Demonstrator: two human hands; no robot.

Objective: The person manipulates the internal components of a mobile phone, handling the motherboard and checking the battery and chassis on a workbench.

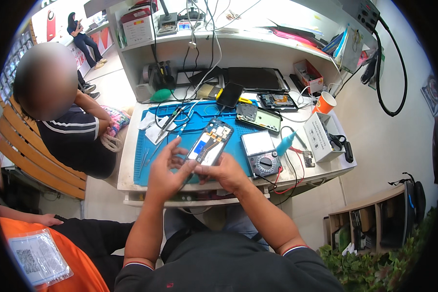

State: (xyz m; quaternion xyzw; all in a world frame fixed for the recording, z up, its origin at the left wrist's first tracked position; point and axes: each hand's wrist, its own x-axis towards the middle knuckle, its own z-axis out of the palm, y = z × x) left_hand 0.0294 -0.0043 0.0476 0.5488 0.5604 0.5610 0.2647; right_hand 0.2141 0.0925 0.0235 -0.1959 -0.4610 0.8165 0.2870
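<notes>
A strip of bare blue mat offers a passage between an opened phone, held by the left hand and right hand, and a multimeter that blocks the way farther right. A teal bottle and a white box stand beyond it. Ahead, a black phone and a green phone shell crowd the far side, while white tissue clutters the left. Cables hang in front of the shelf, obstructing reach there.
</notes>
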